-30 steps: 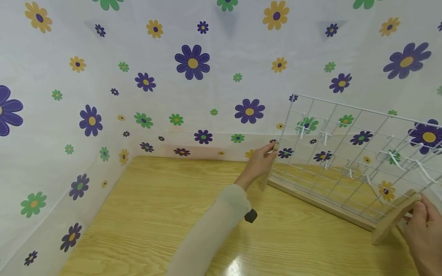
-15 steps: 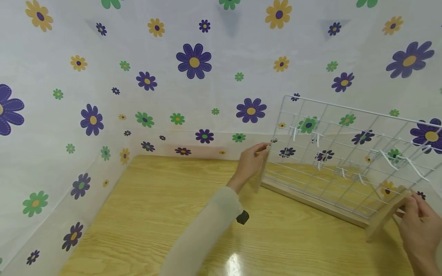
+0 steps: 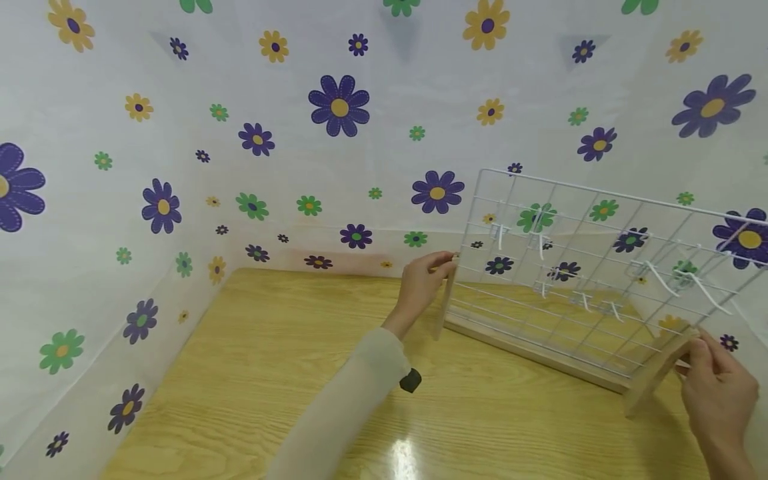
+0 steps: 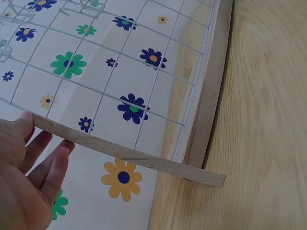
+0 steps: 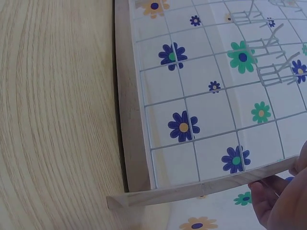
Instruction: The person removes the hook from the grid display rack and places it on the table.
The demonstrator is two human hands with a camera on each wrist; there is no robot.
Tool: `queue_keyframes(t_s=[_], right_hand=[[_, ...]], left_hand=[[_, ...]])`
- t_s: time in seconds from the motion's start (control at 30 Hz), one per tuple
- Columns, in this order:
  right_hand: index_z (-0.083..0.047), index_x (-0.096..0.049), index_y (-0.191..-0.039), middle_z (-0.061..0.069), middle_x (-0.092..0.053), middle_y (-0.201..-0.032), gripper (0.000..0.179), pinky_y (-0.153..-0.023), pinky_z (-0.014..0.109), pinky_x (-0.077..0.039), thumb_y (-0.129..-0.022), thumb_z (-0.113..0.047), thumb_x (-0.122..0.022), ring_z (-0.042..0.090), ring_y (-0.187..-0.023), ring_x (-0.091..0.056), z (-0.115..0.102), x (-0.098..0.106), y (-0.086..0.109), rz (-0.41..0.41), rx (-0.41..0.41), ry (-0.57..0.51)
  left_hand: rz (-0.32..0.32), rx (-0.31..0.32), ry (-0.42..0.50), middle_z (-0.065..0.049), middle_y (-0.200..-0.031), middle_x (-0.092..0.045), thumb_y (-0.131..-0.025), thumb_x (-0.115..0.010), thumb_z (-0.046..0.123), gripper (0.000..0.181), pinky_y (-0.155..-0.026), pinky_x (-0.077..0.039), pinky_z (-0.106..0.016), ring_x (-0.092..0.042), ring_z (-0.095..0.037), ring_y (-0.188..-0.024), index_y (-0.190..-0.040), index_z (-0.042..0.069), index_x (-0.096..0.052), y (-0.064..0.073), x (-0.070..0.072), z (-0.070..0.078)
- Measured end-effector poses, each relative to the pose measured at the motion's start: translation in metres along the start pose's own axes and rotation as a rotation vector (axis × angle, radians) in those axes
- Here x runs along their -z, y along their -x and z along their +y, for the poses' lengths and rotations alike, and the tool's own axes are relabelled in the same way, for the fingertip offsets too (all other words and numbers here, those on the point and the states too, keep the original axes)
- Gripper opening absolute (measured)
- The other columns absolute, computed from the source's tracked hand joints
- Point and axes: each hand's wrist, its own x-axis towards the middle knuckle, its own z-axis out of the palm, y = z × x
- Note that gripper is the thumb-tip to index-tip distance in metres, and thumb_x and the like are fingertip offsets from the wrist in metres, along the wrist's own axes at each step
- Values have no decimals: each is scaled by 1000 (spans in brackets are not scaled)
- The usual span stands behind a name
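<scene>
A white wire grid rack with a wooden base bar [image 3: 537, 357] stands upright on the table, at the right of the head view. White hooks [image 3: 659, 279] stick out from its grid. My left hand [image 3: 417, 288] pinches the top of the left wooden side piece [image 3: 445, 305]. Thumb and fingertips of that hand [image 4: 29, 163] show on the wood in the left wrist view. At the other end, my right hand [image 3: 717, 390] grips the top of the right wooden side piece [image 3: 653, 375]. The right wrist view shows only part of this hand [image 5: 283, 203], fingers beneath the wood.
The wood-grain table [image 3: 288, 373] extends to the left and in front of the rack. Behind it and along the left hangs a white sheet [image 3: 270, 87] with printed flowers. A small black object [image 3: 411, 380] sits at my left sleeve's cuff.
Both hands have shifted the rack to the left and slightly toward me over the table. Their hold on the side pieces looks the same.
</scene>
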Motion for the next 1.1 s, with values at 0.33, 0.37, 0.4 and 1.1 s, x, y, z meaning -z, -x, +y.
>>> queue_keyframes(t_s=[0.33,0.37,0.4,1.1], right_hand=[[-5,-58,-145,-33,-62,-90,39,-64,1,-51,-109,-18,-51,-17,-73,-59,-1,-9,2,-62,-12,90],[-6,-57,-146,-30,-66,-96,39,-64,1,-51,-109,-18,-50,-18,-74,-59,-2,-10,2,-68,-14,96],[-7,-57,-146,-26,-69,-102,39,-64,2,-52,-109,-18,-51,-18,-75,-59,-3,-12,2,-73,-14,91],[2,-44,-153,-32,-57,-102,48,-69,4,-54,-111,-19,-46,-18,-84,-59,-9,-30,10,-267,102,92]], left_hand=[[-7,-35,-81,-3,-127,-73,-104,-65,27,35,-76,-61,-21,-75,-18,-95,-137,15,-69,5,19,-8],[-11,-40,-93,-3,-127,-72,-105,-64,28,36,-74,-61,-21,-75,-20,-94,-138,15,-68,6,21,-10],[-14,-44,-104,-4,-127,-72,-105,-64,28,37,-73,-60,-21,-75,-21,-93,-140,16,-67,6,24,-11],[-62,-16,-54,-8,-131,-66,-107,-60,27,41,-83,-63,-32,-71,-28,-94,-145,13,-61,22,68,-23]])
